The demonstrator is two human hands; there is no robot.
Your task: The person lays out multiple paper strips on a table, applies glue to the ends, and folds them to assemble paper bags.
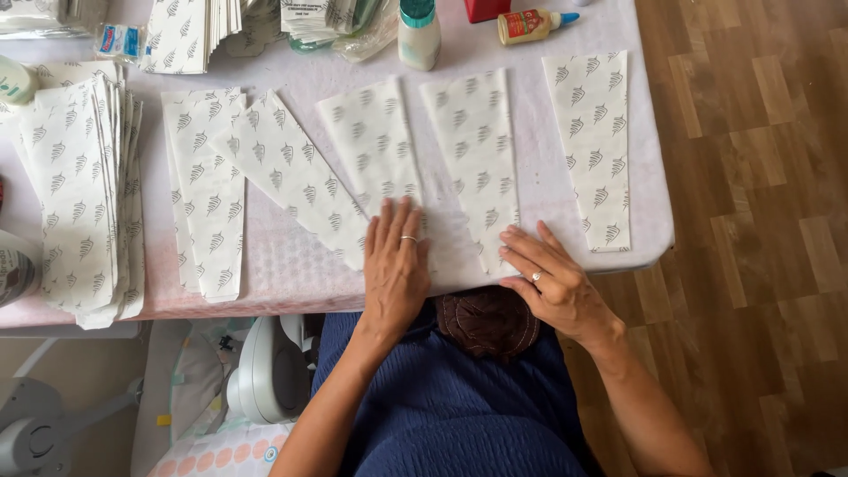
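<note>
Both hands lie flat, fingers released — left hand [395, 265] and right hand [549, 281] each pressing 1 leaf-printed paper piece [375, 146] [477, 150].

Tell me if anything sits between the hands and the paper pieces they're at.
Nothing visible does. The left hand lies flat on one tapered paper piece, and the right hand presses its fingertips on the next piece. Both rest bare on the paper.

a glue bottle [528, 26] and a teal-capped bottle [418, 34] stand at the surface's [291, 265] far edge; a tall stack of printed sheets [79, 190] lies left; wood floor [751, 221] right.
</note>
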